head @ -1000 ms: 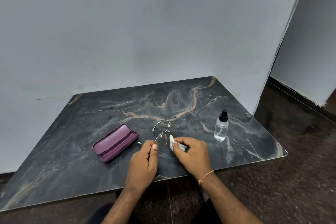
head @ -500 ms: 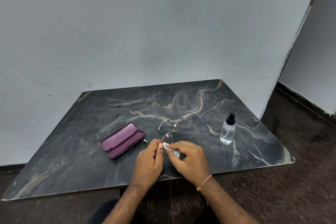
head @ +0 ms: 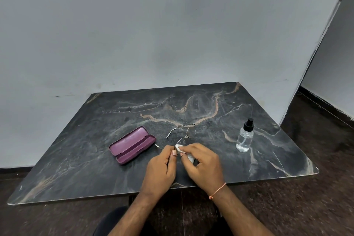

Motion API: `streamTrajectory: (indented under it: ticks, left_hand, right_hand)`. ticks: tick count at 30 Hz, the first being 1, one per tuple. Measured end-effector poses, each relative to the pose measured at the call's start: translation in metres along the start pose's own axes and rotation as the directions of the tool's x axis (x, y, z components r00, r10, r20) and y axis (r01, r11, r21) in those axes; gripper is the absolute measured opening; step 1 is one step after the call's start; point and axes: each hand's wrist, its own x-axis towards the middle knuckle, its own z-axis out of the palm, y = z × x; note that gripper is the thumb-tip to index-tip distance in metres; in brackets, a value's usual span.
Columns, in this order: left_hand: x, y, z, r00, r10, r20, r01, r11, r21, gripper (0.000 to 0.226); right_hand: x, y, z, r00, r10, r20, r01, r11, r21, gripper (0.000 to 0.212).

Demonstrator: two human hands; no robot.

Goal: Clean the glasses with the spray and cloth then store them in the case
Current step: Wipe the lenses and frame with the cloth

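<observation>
From my head camera, the bench [head: 76,159] is a dark marble-patterned slab with pale and tan veins. Near its front edge my left hand [head: 160,170] pinches the thin wire-framed glasses [head: 188,132] at the near lens, while my right hand [head: 204,166] pinches the crumpled white cloth [head: 182,150] against that lens. The purple oblong case [head: 132,144] lies open, just left of the glasses. The clear spray bottle [head: 245,136], black-capped, stands upright toward the right edge; I can read no label.

Dark marble-look table [head: 268,155] smooth; clear plastic spray bottle [head: 244,138]; thin metal glasses [head: 188,132]; white cloth [head: 182,150]
</observation>
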Motion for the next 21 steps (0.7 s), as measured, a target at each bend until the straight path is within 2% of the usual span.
streamTrajectory:
  ticks: [4,6,13,19,21]
  left_hand:
    - [-0.0012,-0.0024,0.0014,1.000,0.020,0.010,-0.020,0.998,0.055,0.019]
    - [-0.0017,-0.0016,0.0018,0.999,0.034,0.026,-0.036,0.996,0.077,0.020]
    - [-0.0007,-0.0010,0.0018,0.999,0.019,0.036,-0.022,0.997,0.072,0.017]
    - [-0.0012,-0.0001,0.0026,0.998,0.036,0.044,-0.040,0.993,0.114,0.018]
    - [-0.0013,0.0004,0.0026,0.998,0.037,0.050,-0.042,0.992,0.117,0.019]
  right_hand:
    - [0.0031,0.0039,0.0018,0.989,0.100,-0.111,-0.100,0.995,0.006,0.019]
    - [0.0040,0.0038,0.0014,0.984,0.129,-0.122,-0.128,0.992,0.017,0.021]
    - [-0.0034,-0.0020,-0.0015,1.000,-0.020,0.015,0.019,0.998,0.052,0.021]
    - [0.0017,0.0048,0.0014,0.975,0.174,-0.139,-0.174,0.985,0.012,0.017]
    - [0.0019,0.0036,0.0005,0.978,0.166,-0.129,-0.164,0.986,0.028,0.018]
